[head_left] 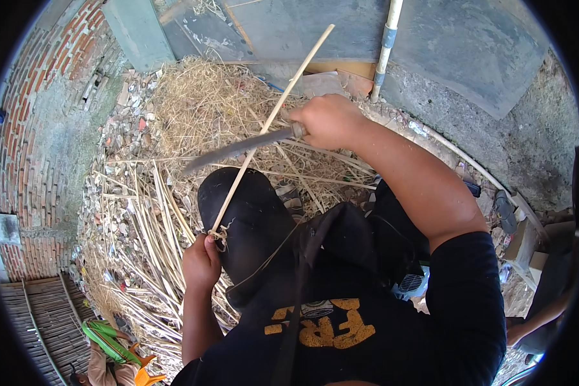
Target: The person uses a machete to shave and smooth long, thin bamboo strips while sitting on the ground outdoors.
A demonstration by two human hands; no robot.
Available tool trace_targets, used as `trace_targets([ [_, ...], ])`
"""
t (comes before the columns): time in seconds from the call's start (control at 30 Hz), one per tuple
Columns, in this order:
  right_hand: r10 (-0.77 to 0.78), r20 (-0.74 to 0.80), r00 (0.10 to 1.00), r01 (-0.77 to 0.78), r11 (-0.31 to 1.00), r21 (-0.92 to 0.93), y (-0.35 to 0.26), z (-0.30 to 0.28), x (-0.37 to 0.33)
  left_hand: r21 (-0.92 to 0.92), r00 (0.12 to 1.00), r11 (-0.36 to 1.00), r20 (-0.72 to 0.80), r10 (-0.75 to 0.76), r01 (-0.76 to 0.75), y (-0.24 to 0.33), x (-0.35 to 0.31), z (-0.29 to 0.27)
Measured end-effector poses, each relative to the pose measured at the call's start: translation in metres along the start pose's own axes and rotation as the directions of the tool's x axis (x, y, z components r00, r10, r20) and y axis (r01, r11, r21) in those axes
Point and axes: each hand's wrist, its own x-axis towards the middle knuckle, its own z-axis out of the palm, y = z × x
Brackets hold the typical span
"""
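Note:
A long pale bamboo strip (276, 110) slants across my raised knee, its far end up toward the wall. My left hand (201, 260) is closed around its near end, where thin curled shavings (219, 235) cling. In my right hand (330, 122) is the handle of a long dark-bladed knife (238, 147). The blade lies across the strip about midway along it, pointing left. The blade is slightly smeared, and whether it touches the strip I cannot tell.
A heap of straw-like shavings (193, 103) covers the rubble ahead. Many split strips (151, 238) lie to my left. A brick wall (32, 141) stands at the left, and a pipe (387, 48) runs down the far wall. Other people sit at lower left (109, 360) and right (543, 318).

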Motion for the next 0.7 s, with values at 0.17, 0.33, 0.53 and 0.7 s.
trace_targets([
  [0.17,0.239,-0.151,0.959,-0.207,0.958,0.201,0.060,0.004,0.010,-0.006,0.999,1.000,-0.031,0.013,-0.013,-0.004,0.003,0.008],
  [0.33,0.217,-0.184,0.959,-0.197,0.973,0.121,0.068,0.009,0.008,0.048,1.000,0.999,0.006,-0.008,0.008,0.001,0.003,-0.005],
  [0.53,0.039,0.039,0.998,-0.037,0.998,-0.049,-0.006,-0.006,-0.006,0.004,1.000,1.000,0.009,0.015,-0.015,-0.005,-0.001,0.004],
  [0.7,0.248,-0.146,0.958,-0.231,0.965,0.123,0.051,-0.001,0.004,-0.050,0.999,0.998,-0.017,0.029,-0.030,-0.007,0.005,0.008],
])
